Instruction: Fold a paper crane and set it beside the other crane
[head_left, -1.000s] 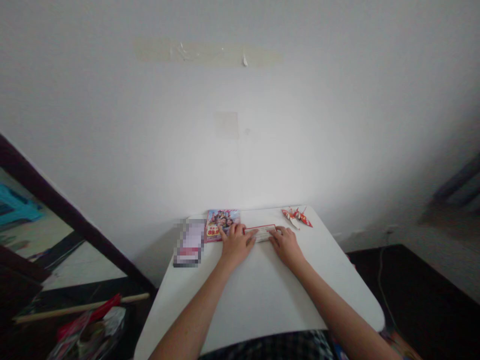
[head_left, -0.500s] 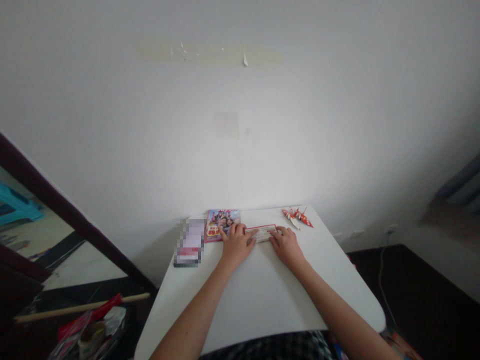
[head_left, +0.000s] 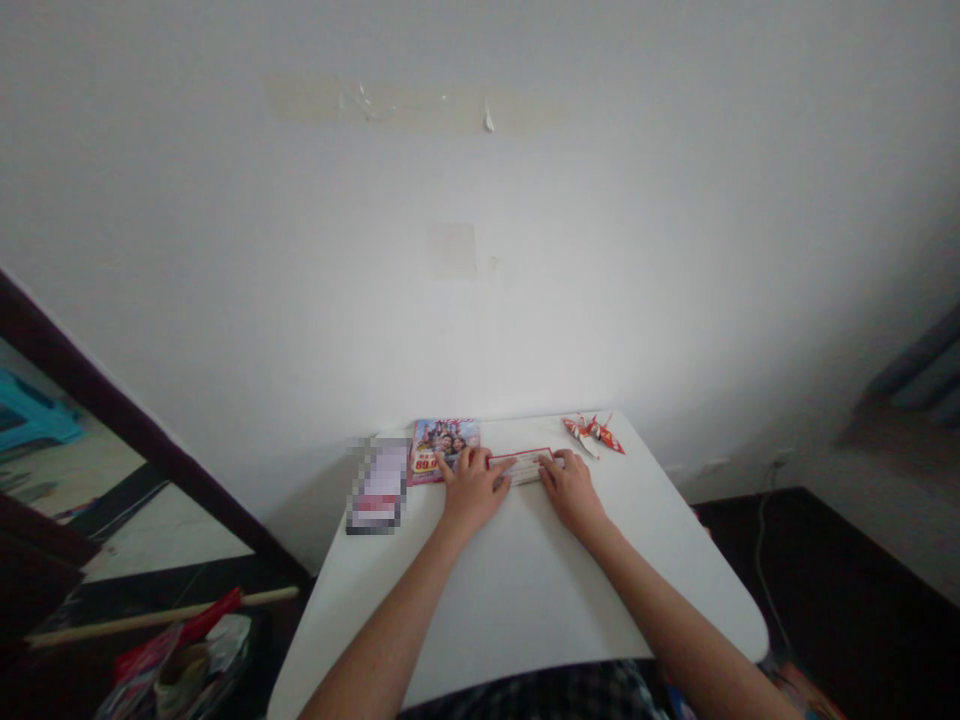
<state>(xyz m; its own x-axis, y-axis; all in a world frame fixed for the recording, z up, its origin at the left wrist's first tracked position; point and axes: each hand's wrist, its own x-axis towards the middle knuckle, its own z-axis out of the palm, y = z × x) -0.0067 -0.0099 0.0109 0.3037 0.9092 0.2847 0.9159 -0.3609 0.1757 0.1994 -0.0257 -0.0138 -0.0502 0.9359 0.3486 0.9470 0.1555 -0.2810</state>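
A narrow strip of folded paper (head_left: pixel 523 466), white with a red border, lies near the far edge of the white table (head_left: pixel 525 590). My left hand (head_left: pixel 471 489) rests flat on its left end, fingers stretched out and pressing down. At the strip's right end my right hand (head_left: pixel 571 487) also lies with fingers extended on the paper. Two red and white folded paper cranes (head_left: pixel 594 434) sit at the table's far right corner, apart from both hands.
A colourful printed leaflet (head_left: pixel 441 448) lies just left of my left hand, and a blurred phone-like thing (head_left: pixel 377 486) lies further left. The white wall rises right behind the table. On the floor at lower left are a wooden stick (head_left: pixel 157 613) and bags.
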